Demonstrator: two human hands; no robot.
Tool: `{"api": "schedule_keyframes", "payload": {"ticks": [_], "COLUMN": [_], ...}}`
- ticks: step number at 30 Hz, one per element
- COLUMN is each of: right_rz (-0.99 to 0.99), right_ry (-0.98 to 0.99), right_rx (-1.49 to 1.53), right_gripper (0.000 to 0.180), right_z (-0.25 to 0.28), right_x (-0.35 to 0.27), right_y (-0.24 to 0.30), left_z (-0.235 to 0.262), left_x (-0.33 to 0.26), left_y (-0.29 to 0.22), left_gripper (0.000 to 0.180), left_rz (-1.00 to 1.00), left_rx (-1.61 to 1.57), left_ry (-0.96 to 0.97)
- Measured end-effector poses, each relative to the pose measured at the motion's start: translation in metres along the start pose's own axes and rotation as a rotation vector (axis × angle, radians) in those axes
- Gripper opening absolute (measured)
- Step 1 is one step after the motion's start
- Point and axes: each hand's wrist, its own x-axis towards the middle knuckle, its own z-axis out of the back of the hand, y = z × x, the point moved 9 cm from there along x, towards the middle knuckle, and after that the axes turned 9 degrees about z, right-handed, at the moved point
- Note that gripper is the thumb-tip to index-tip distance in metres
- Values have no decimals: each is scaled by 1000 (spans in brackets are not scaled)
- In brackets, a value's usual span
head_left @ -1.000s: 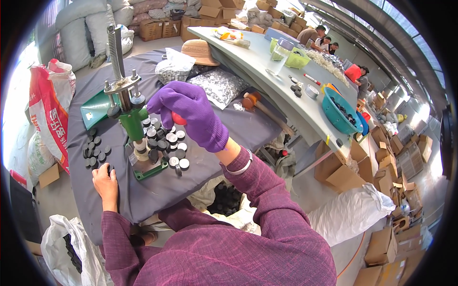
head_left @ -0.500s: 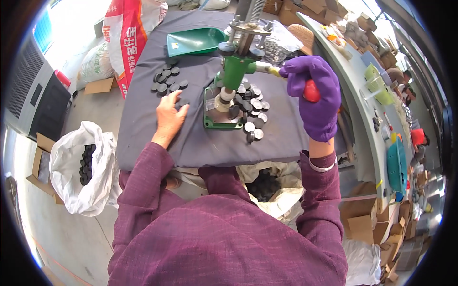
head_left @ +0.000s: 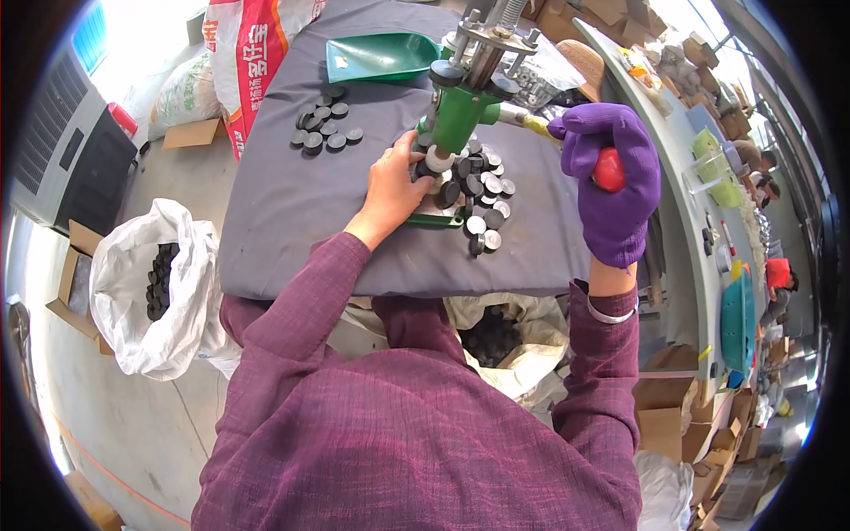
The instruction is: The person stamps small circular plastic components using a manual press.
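Presently, gloved right hand [head_left: 613, 190] wrapped tight round the red lever knob [head_left: 608, 169] of the green hand press [head_left: 460, 111]. Bare left hand [head_left: 392, 186] pinching a cap at the press base, amid dark round caps [head_left: 481, 190] on the grey table [head_left: 292, 203].

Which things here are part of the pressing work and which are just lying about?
In use:
- green press
- red lever knob, gripped by the gloved right hand
- left hand at the press base
- dark discs beside the press

Lying about:
- green scoop
- separate disc pile
- white bag on the floor
- cardboard boxes
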Motion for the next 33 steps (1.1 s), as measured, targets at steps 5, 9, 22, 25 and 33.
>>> {"api": "schedule_keyframes", "payload": {"ticks": [5, 9, 22, 25, 33], "right_rz": [-118, 13, -34, -328, -168], "right_ry": [-28, -1, 26, -34, -72], "right_rx": [-5, 82, -138, 265, 305], "right_gripper": [39, 42, 18, 17, 24], "right_z": [-6, -16, -6, -18, 0], "right_x": [-15, -38, -69, -53, 0], "right_y": [2, -2, 4, -15, -8], "left_z": [-4, -5, 8, 13, -40], "left_x": [3, 6, 39, 58, 61], "left_y": [1, -3, 16, 66, 58], "left_gripper": [76, 77, 31, 35, 51], "left_rz": [95, 136, -143, 92, 282], "left_rx": [-50, -96, -13, -143, -382], "left_ry": [-22, -1, -186, -32, 180]}}
